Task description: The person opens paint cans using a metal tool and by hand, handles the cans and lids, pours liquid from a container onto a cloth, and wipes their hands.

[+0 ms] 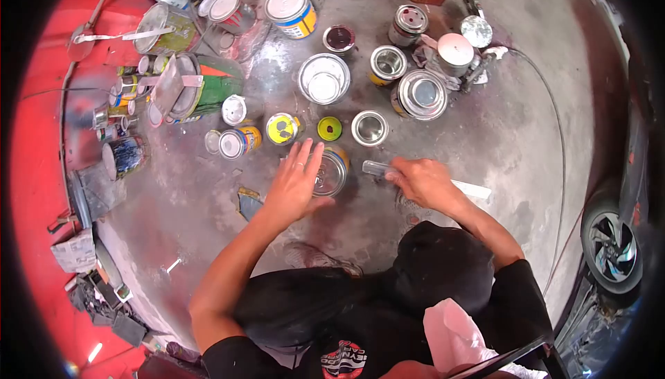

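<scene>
A round metal can (331,173) stands in front of me on the grey floor. My left hand (298,181) lies along its left side with the fingers stretched out over the edge. To the right of the can, my right hand (424,181) is closed around a flat, pale tool (377,168), whose end points left toward the can. A white strip (472,189) lies behind the right wrist. Just beyond the can are a small yellow-green lid or cup (329,128), an open metal can (370,128) and a can with a yellow top (282,129).
Farther off stand a large silver tin (323,78), a wide lidded can (420,93) and a white-topped can (289,10). A green bucket (208,86) and several small cans are at the left. A car wheel (611,244) is at the far right.
</scene>
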### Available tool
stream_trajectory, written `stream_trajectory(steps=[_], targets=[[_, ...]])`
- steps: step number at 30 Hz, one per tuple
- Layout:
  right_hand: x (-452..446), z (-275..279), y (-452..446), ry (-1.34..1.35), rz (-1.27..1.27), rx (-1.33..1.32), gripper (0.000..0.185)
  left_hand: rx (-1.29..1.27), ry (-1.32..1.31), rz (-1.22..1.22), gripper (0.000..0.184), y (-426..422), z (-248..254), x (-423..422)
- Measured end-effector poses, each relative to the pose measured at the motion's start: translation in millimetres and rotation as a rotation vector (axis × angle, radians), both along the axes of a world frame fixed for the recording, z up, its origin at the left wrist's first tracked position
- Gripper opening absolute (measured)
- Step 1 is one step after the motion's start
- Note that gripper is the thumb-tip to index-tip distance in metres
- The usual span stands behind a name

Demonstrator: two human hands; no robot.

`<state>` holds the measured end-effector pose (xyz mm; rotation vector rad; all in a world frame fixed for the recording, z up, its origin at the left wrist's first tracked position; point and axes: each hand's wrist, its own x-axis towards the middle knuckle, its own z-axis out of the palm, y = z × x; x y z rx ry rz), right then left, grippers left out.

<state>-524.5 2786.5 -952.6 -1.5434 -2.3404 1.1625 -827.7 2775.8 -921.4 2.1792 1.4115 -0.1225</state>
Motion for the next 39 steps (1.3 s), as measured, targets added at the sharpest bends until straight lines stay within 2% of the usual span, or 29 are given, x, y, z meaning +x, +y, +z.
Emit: stream_trajectory(steps=[2, 5, 7, 10, 22, 26, 29, 31, 32, 34, 35, 37, 39], targets=[[-3, -9, -4, 0.004, 0.046, 0.032, 0.027, -0.161, -0.075, 0.007, 0.103, -2, -18, 3], [-22, -3, 4, 0.025, 0.101, 0.075, 0.029, -0.091, -0.069, 0.03, 0.103, -13, -35, 3], [-33, 10, 14, -0.109, 0.205, 0.09, 0.039, -0.08, -0.11, 0.022, 0.103, -12, -39, -2], [-44, 17, 26, -0.234, 0.341, 0.102, 0.043, -0.1, -0.101, 0.019, 0.102, -12, -34, -4], [-93, 29, 27, -0.575, 0.533, 0.166, 0.042, -0.068, -0.106, 0.058, 0.1, -18, -45, 0], [-96, 24, 25, -0.569, 0.538, 0.177, 0.042, -0.101, -0.09, 0.119, 0.1, -18, -39, 4], [-76, 21, 35, -0.453, 0.46, 0.026, 0.039, -0.094, -0.107, 0.112, 0.101, -19, -41, 3], [-64, 7, 38, -0.284, 0.381, -0.091, 0.04, -0.084, -0.131, 0.109, 0.102, -20, -46, 3], [-57, -11, 35, -0.286, 0.38, -0.087, 0.04, -0.072, -0.149, 0.112, 0.102, -20, -47, 2], [-47, -58, 21, 0.069, 0.158, -0.302, 0.043, -0.092, -0.113, 0.119, 0.104, -20, -41, 5], [-48, -67, 19, 0.071, 0.162, -0.295, 0.043, -0.109, -0.076, 0.129, 0.105, -17, -39, 6], [-51, -74, 6, 0.234, 0.017, -0.414, 0.044, -0.097, -0.071, 0.141, 0.105, -18, -42, 7], [-52, -83, 2, 0.252, -0.01, -0.463, 0.046, -0.093, -0.063, 0.138, 0.106, -22, -48, 9]])
